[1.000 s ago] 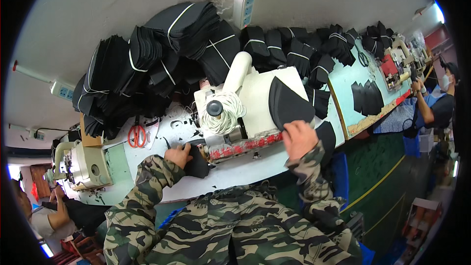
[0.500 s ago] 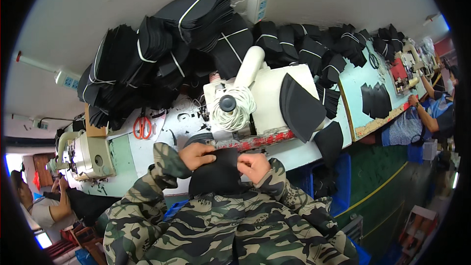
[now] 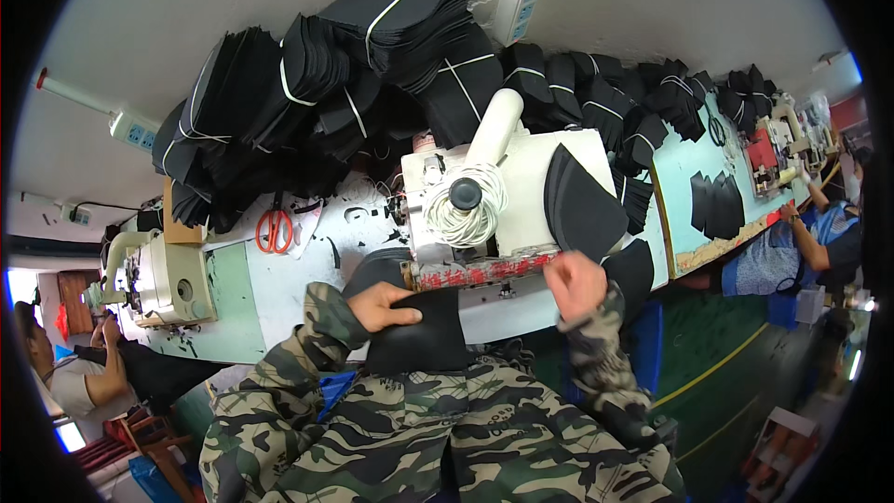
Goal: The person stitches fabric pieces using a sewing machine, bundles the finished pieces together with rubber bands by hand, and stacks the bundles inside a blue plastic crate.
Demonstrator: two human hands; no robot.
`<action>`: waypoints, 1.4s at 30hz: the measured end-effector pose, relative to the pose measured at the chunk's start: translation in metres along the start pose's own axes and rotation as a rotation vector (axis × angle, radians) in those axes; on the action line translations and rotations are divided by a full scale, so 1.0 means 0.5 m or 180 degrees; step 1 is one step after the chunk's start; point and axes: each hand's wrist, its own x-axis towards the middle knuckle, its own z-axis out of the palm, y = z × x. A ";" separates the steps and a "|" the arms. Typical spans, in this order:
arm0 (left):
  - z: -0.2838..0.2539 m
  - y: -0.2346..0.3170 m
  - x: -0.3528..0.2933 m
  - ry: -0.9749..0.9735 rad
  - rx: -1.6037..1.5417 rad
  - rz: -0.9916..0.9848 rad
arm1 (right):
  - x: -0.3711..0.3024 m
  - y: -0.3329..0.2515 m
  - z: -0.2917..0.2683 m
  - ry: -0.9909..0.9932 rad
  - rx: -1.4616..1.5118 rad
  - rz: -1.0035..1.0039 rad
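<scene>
My left hand (image 3: 384, 307) grips a black curved panel (image 3: 419, 333) by its upper left edge, thumb on top, just in front of my jacket. My right hand (image 3: 575, 286) is raised to the right, away from that panel, with its fingers curled in. Whether anything is in those fingers is hidden. It is nearest to a stack of black leaf-shaped panels (image 3: 583, 205) lying on the white sewing machine (image 3: 521, 154). A coil of white cord (image 3: 466, 228) rests on the machine. More dark panels (image 3: 377, 270) lie left of the machine's worn red front edge.
Bundles of black panels (image 3: 391, 28) tied with white bands are piled along the wall. Orange-handled scissors (image 3: 274, 230) lie on the left of the table. Another sewing machine (image 3: 172, 284) stands at left. A person (image 3: 102, 382) works at left, another (image 3: 815, 233) at right.
My right hand has let go of the black panel and moved right and up, toward the machine's right side. My left hand still holds the panel. The view has shifted slightly.
</scene>
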 end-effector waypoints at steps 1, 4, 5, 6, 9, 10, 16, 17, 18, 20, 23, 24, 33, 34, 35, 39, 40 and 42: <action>-0.004 0.006 -0.001 0.0143 -0.0089 0.0147 | -0.043 0.040 -0.008 -0.0865 -0.0370 -0.0348; -0.023 0.008 0.020 0.0362 0.0103 0.0502 | -0.052 -0.023 -0.009 -0.1241 -0.0060 -0.0495; -0.018 0.008 0.025 0.0556 0.0229 0.0391 | -0.039 -0.082 -0.020 -0.0728 0.0588 -0.0243; -0.021 0.012 0.023 0.0796 0.0377 0.0271 | -0.002 -0.120 -0.026 -0.0332 0.0859 -0.0353; -0.040 -0.004 0.040 0.0902 0.0489 0.0218 | 0.041 -0.149 -0.010 -0.0182 0.1121 -0.0349; -0.040 -0.006 0.049 0.0936 0.0381 0.0352 | 0.043 -0.135 0.005 -0.0199 0.1108 -0.0412; -0.052 -0.009 0.056 0.0927 0.0479 -0.0021 | 0.035 -0.092 0.067 -0.0352 0.1046 -0.0414; -0.057 -0.013 0.058 0.0883 0.0611 -0.0008 | 0.035 -0.096 0.070 -0.0456 0.1039 -0.0336; -0.060 -0.015 0.059 0.0893 0.0610 -0.0013 | 0.035 -0.098 0.072 -0.0560 0.1032 -0.0258; -0.062 -0.011 0.068 0.0912 0.0542 0.0214 | 0.038 -0.092 0.074 -0.0610 0.0979 -0.0218; -0.047 0.005 0.114 0.0811 0.0505 0.0575 | 0.059 -0.082 0.082 -0.0539 0.0317 -0.0743; -0.030 0.010 0.127 0.0790 0.0510 0.0578 | 0.069 -0.081 0.085 -0.0414 -0.0302 -0.1301; -0.021 0.101 0.124 0.0769 0.0351 0.0201 | 0.045 -0.077 0.087 -0.0857 -0.0604 -0.0695; -0.020 0.119 0.114 0.0880 0.0249 -0.0494 | 0.032 -0.074 0.083 -0.0863 -0.0603 -0.0707; -0.026 0.116 0.119 0.0822 0.0248 -0.0366 | 0.020 -0.070 0.079 -0.0658 -0.0158 -0.0718; -0.034 0.127 0.138 0.0497 0.0614 -0.0323 | -0.025 -0.051 0.035 -0.0447 0.0530 -0.0319; -0.047 0.120 0.138 0.0575 0.0534 -0.0212 | -0.029 -0.051 0.022 -0.0471 0.0752 -0.0126; -0.079 0.087 0.120 0.1280 0.0043 0.0484 | -0.015 -0.049 -0.018 0.0178 0.0473 -0.0650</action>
